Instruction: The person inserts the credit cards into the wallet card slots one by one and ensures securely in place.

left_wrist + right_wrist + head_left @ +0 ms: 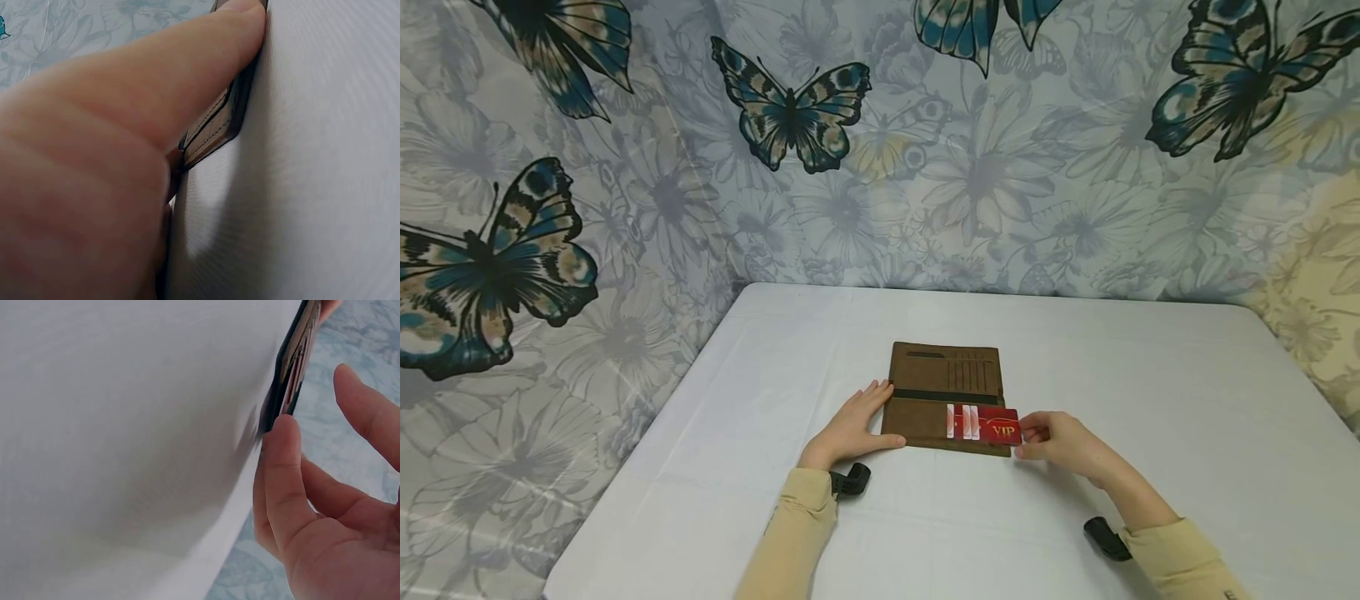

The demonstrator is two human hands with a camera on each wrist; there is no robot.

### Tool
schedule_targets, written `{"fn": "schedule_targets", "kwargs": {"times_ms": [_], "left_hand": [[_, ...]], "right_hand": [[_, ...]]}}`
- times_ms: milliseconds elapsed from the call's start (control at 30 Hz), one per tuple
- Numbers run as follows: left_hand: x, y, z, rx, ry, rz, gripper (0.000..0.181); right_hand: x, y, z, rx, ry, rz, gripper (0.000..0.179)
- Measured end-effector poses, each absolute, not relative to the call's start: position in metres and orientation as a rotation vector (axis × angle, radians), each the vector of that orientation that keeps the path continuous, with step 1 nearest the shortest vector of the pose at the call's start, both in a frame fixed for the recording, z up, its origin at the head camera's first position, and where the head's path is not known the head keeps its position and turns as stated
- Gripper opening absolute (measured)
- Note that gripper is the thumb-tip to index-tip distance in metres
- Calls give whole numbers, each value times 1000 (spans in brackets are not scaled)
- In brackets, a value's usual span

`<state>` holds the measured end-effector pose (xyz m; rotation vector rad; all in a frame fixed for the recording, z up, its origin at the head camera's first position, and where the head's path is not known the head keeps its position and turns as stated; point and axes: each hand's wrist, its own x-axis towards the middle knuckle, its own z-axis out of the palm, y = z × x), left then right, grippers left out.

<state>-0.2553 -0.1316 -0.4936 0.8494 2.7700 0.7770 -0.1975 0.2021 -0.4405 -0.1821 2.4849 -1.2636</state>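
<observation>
A brown wallet [917,421] lies unfolded on the table, its far half showing card slots. Overlapping red cards [1003,427], one marked VIP, sit across the near half and stick out past its right edge. My left hand [850,427] rests at the wallet's left side, fingertips on the edge and thumb along the near corner. At the cards' right end is my right hand [1063,446], fingers bent. The right wrist view shows one fingertip [285,431] at the cards' end and another finger [365,412] raised apart from them. The left thumb [206,56] hides part of the wallet's edge.
A white cloth [737,367] covers the table. Behind it hangs a backdrop with butterflies and flowers [985,183]. A black wrist device [850,480] is on the left wrist, another black device [1107,538] by the right.
</observation>
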Motion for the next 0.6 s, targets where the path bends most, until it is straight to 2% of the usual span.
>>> {"fn": "schedule_targets", "kwargs": {"times_ms": [600], "left_hand": [[-254,-131,-492,840,2767,784,91]], "right_hand": [[-197,198,-437,-184,2463,-1309,50]]}}
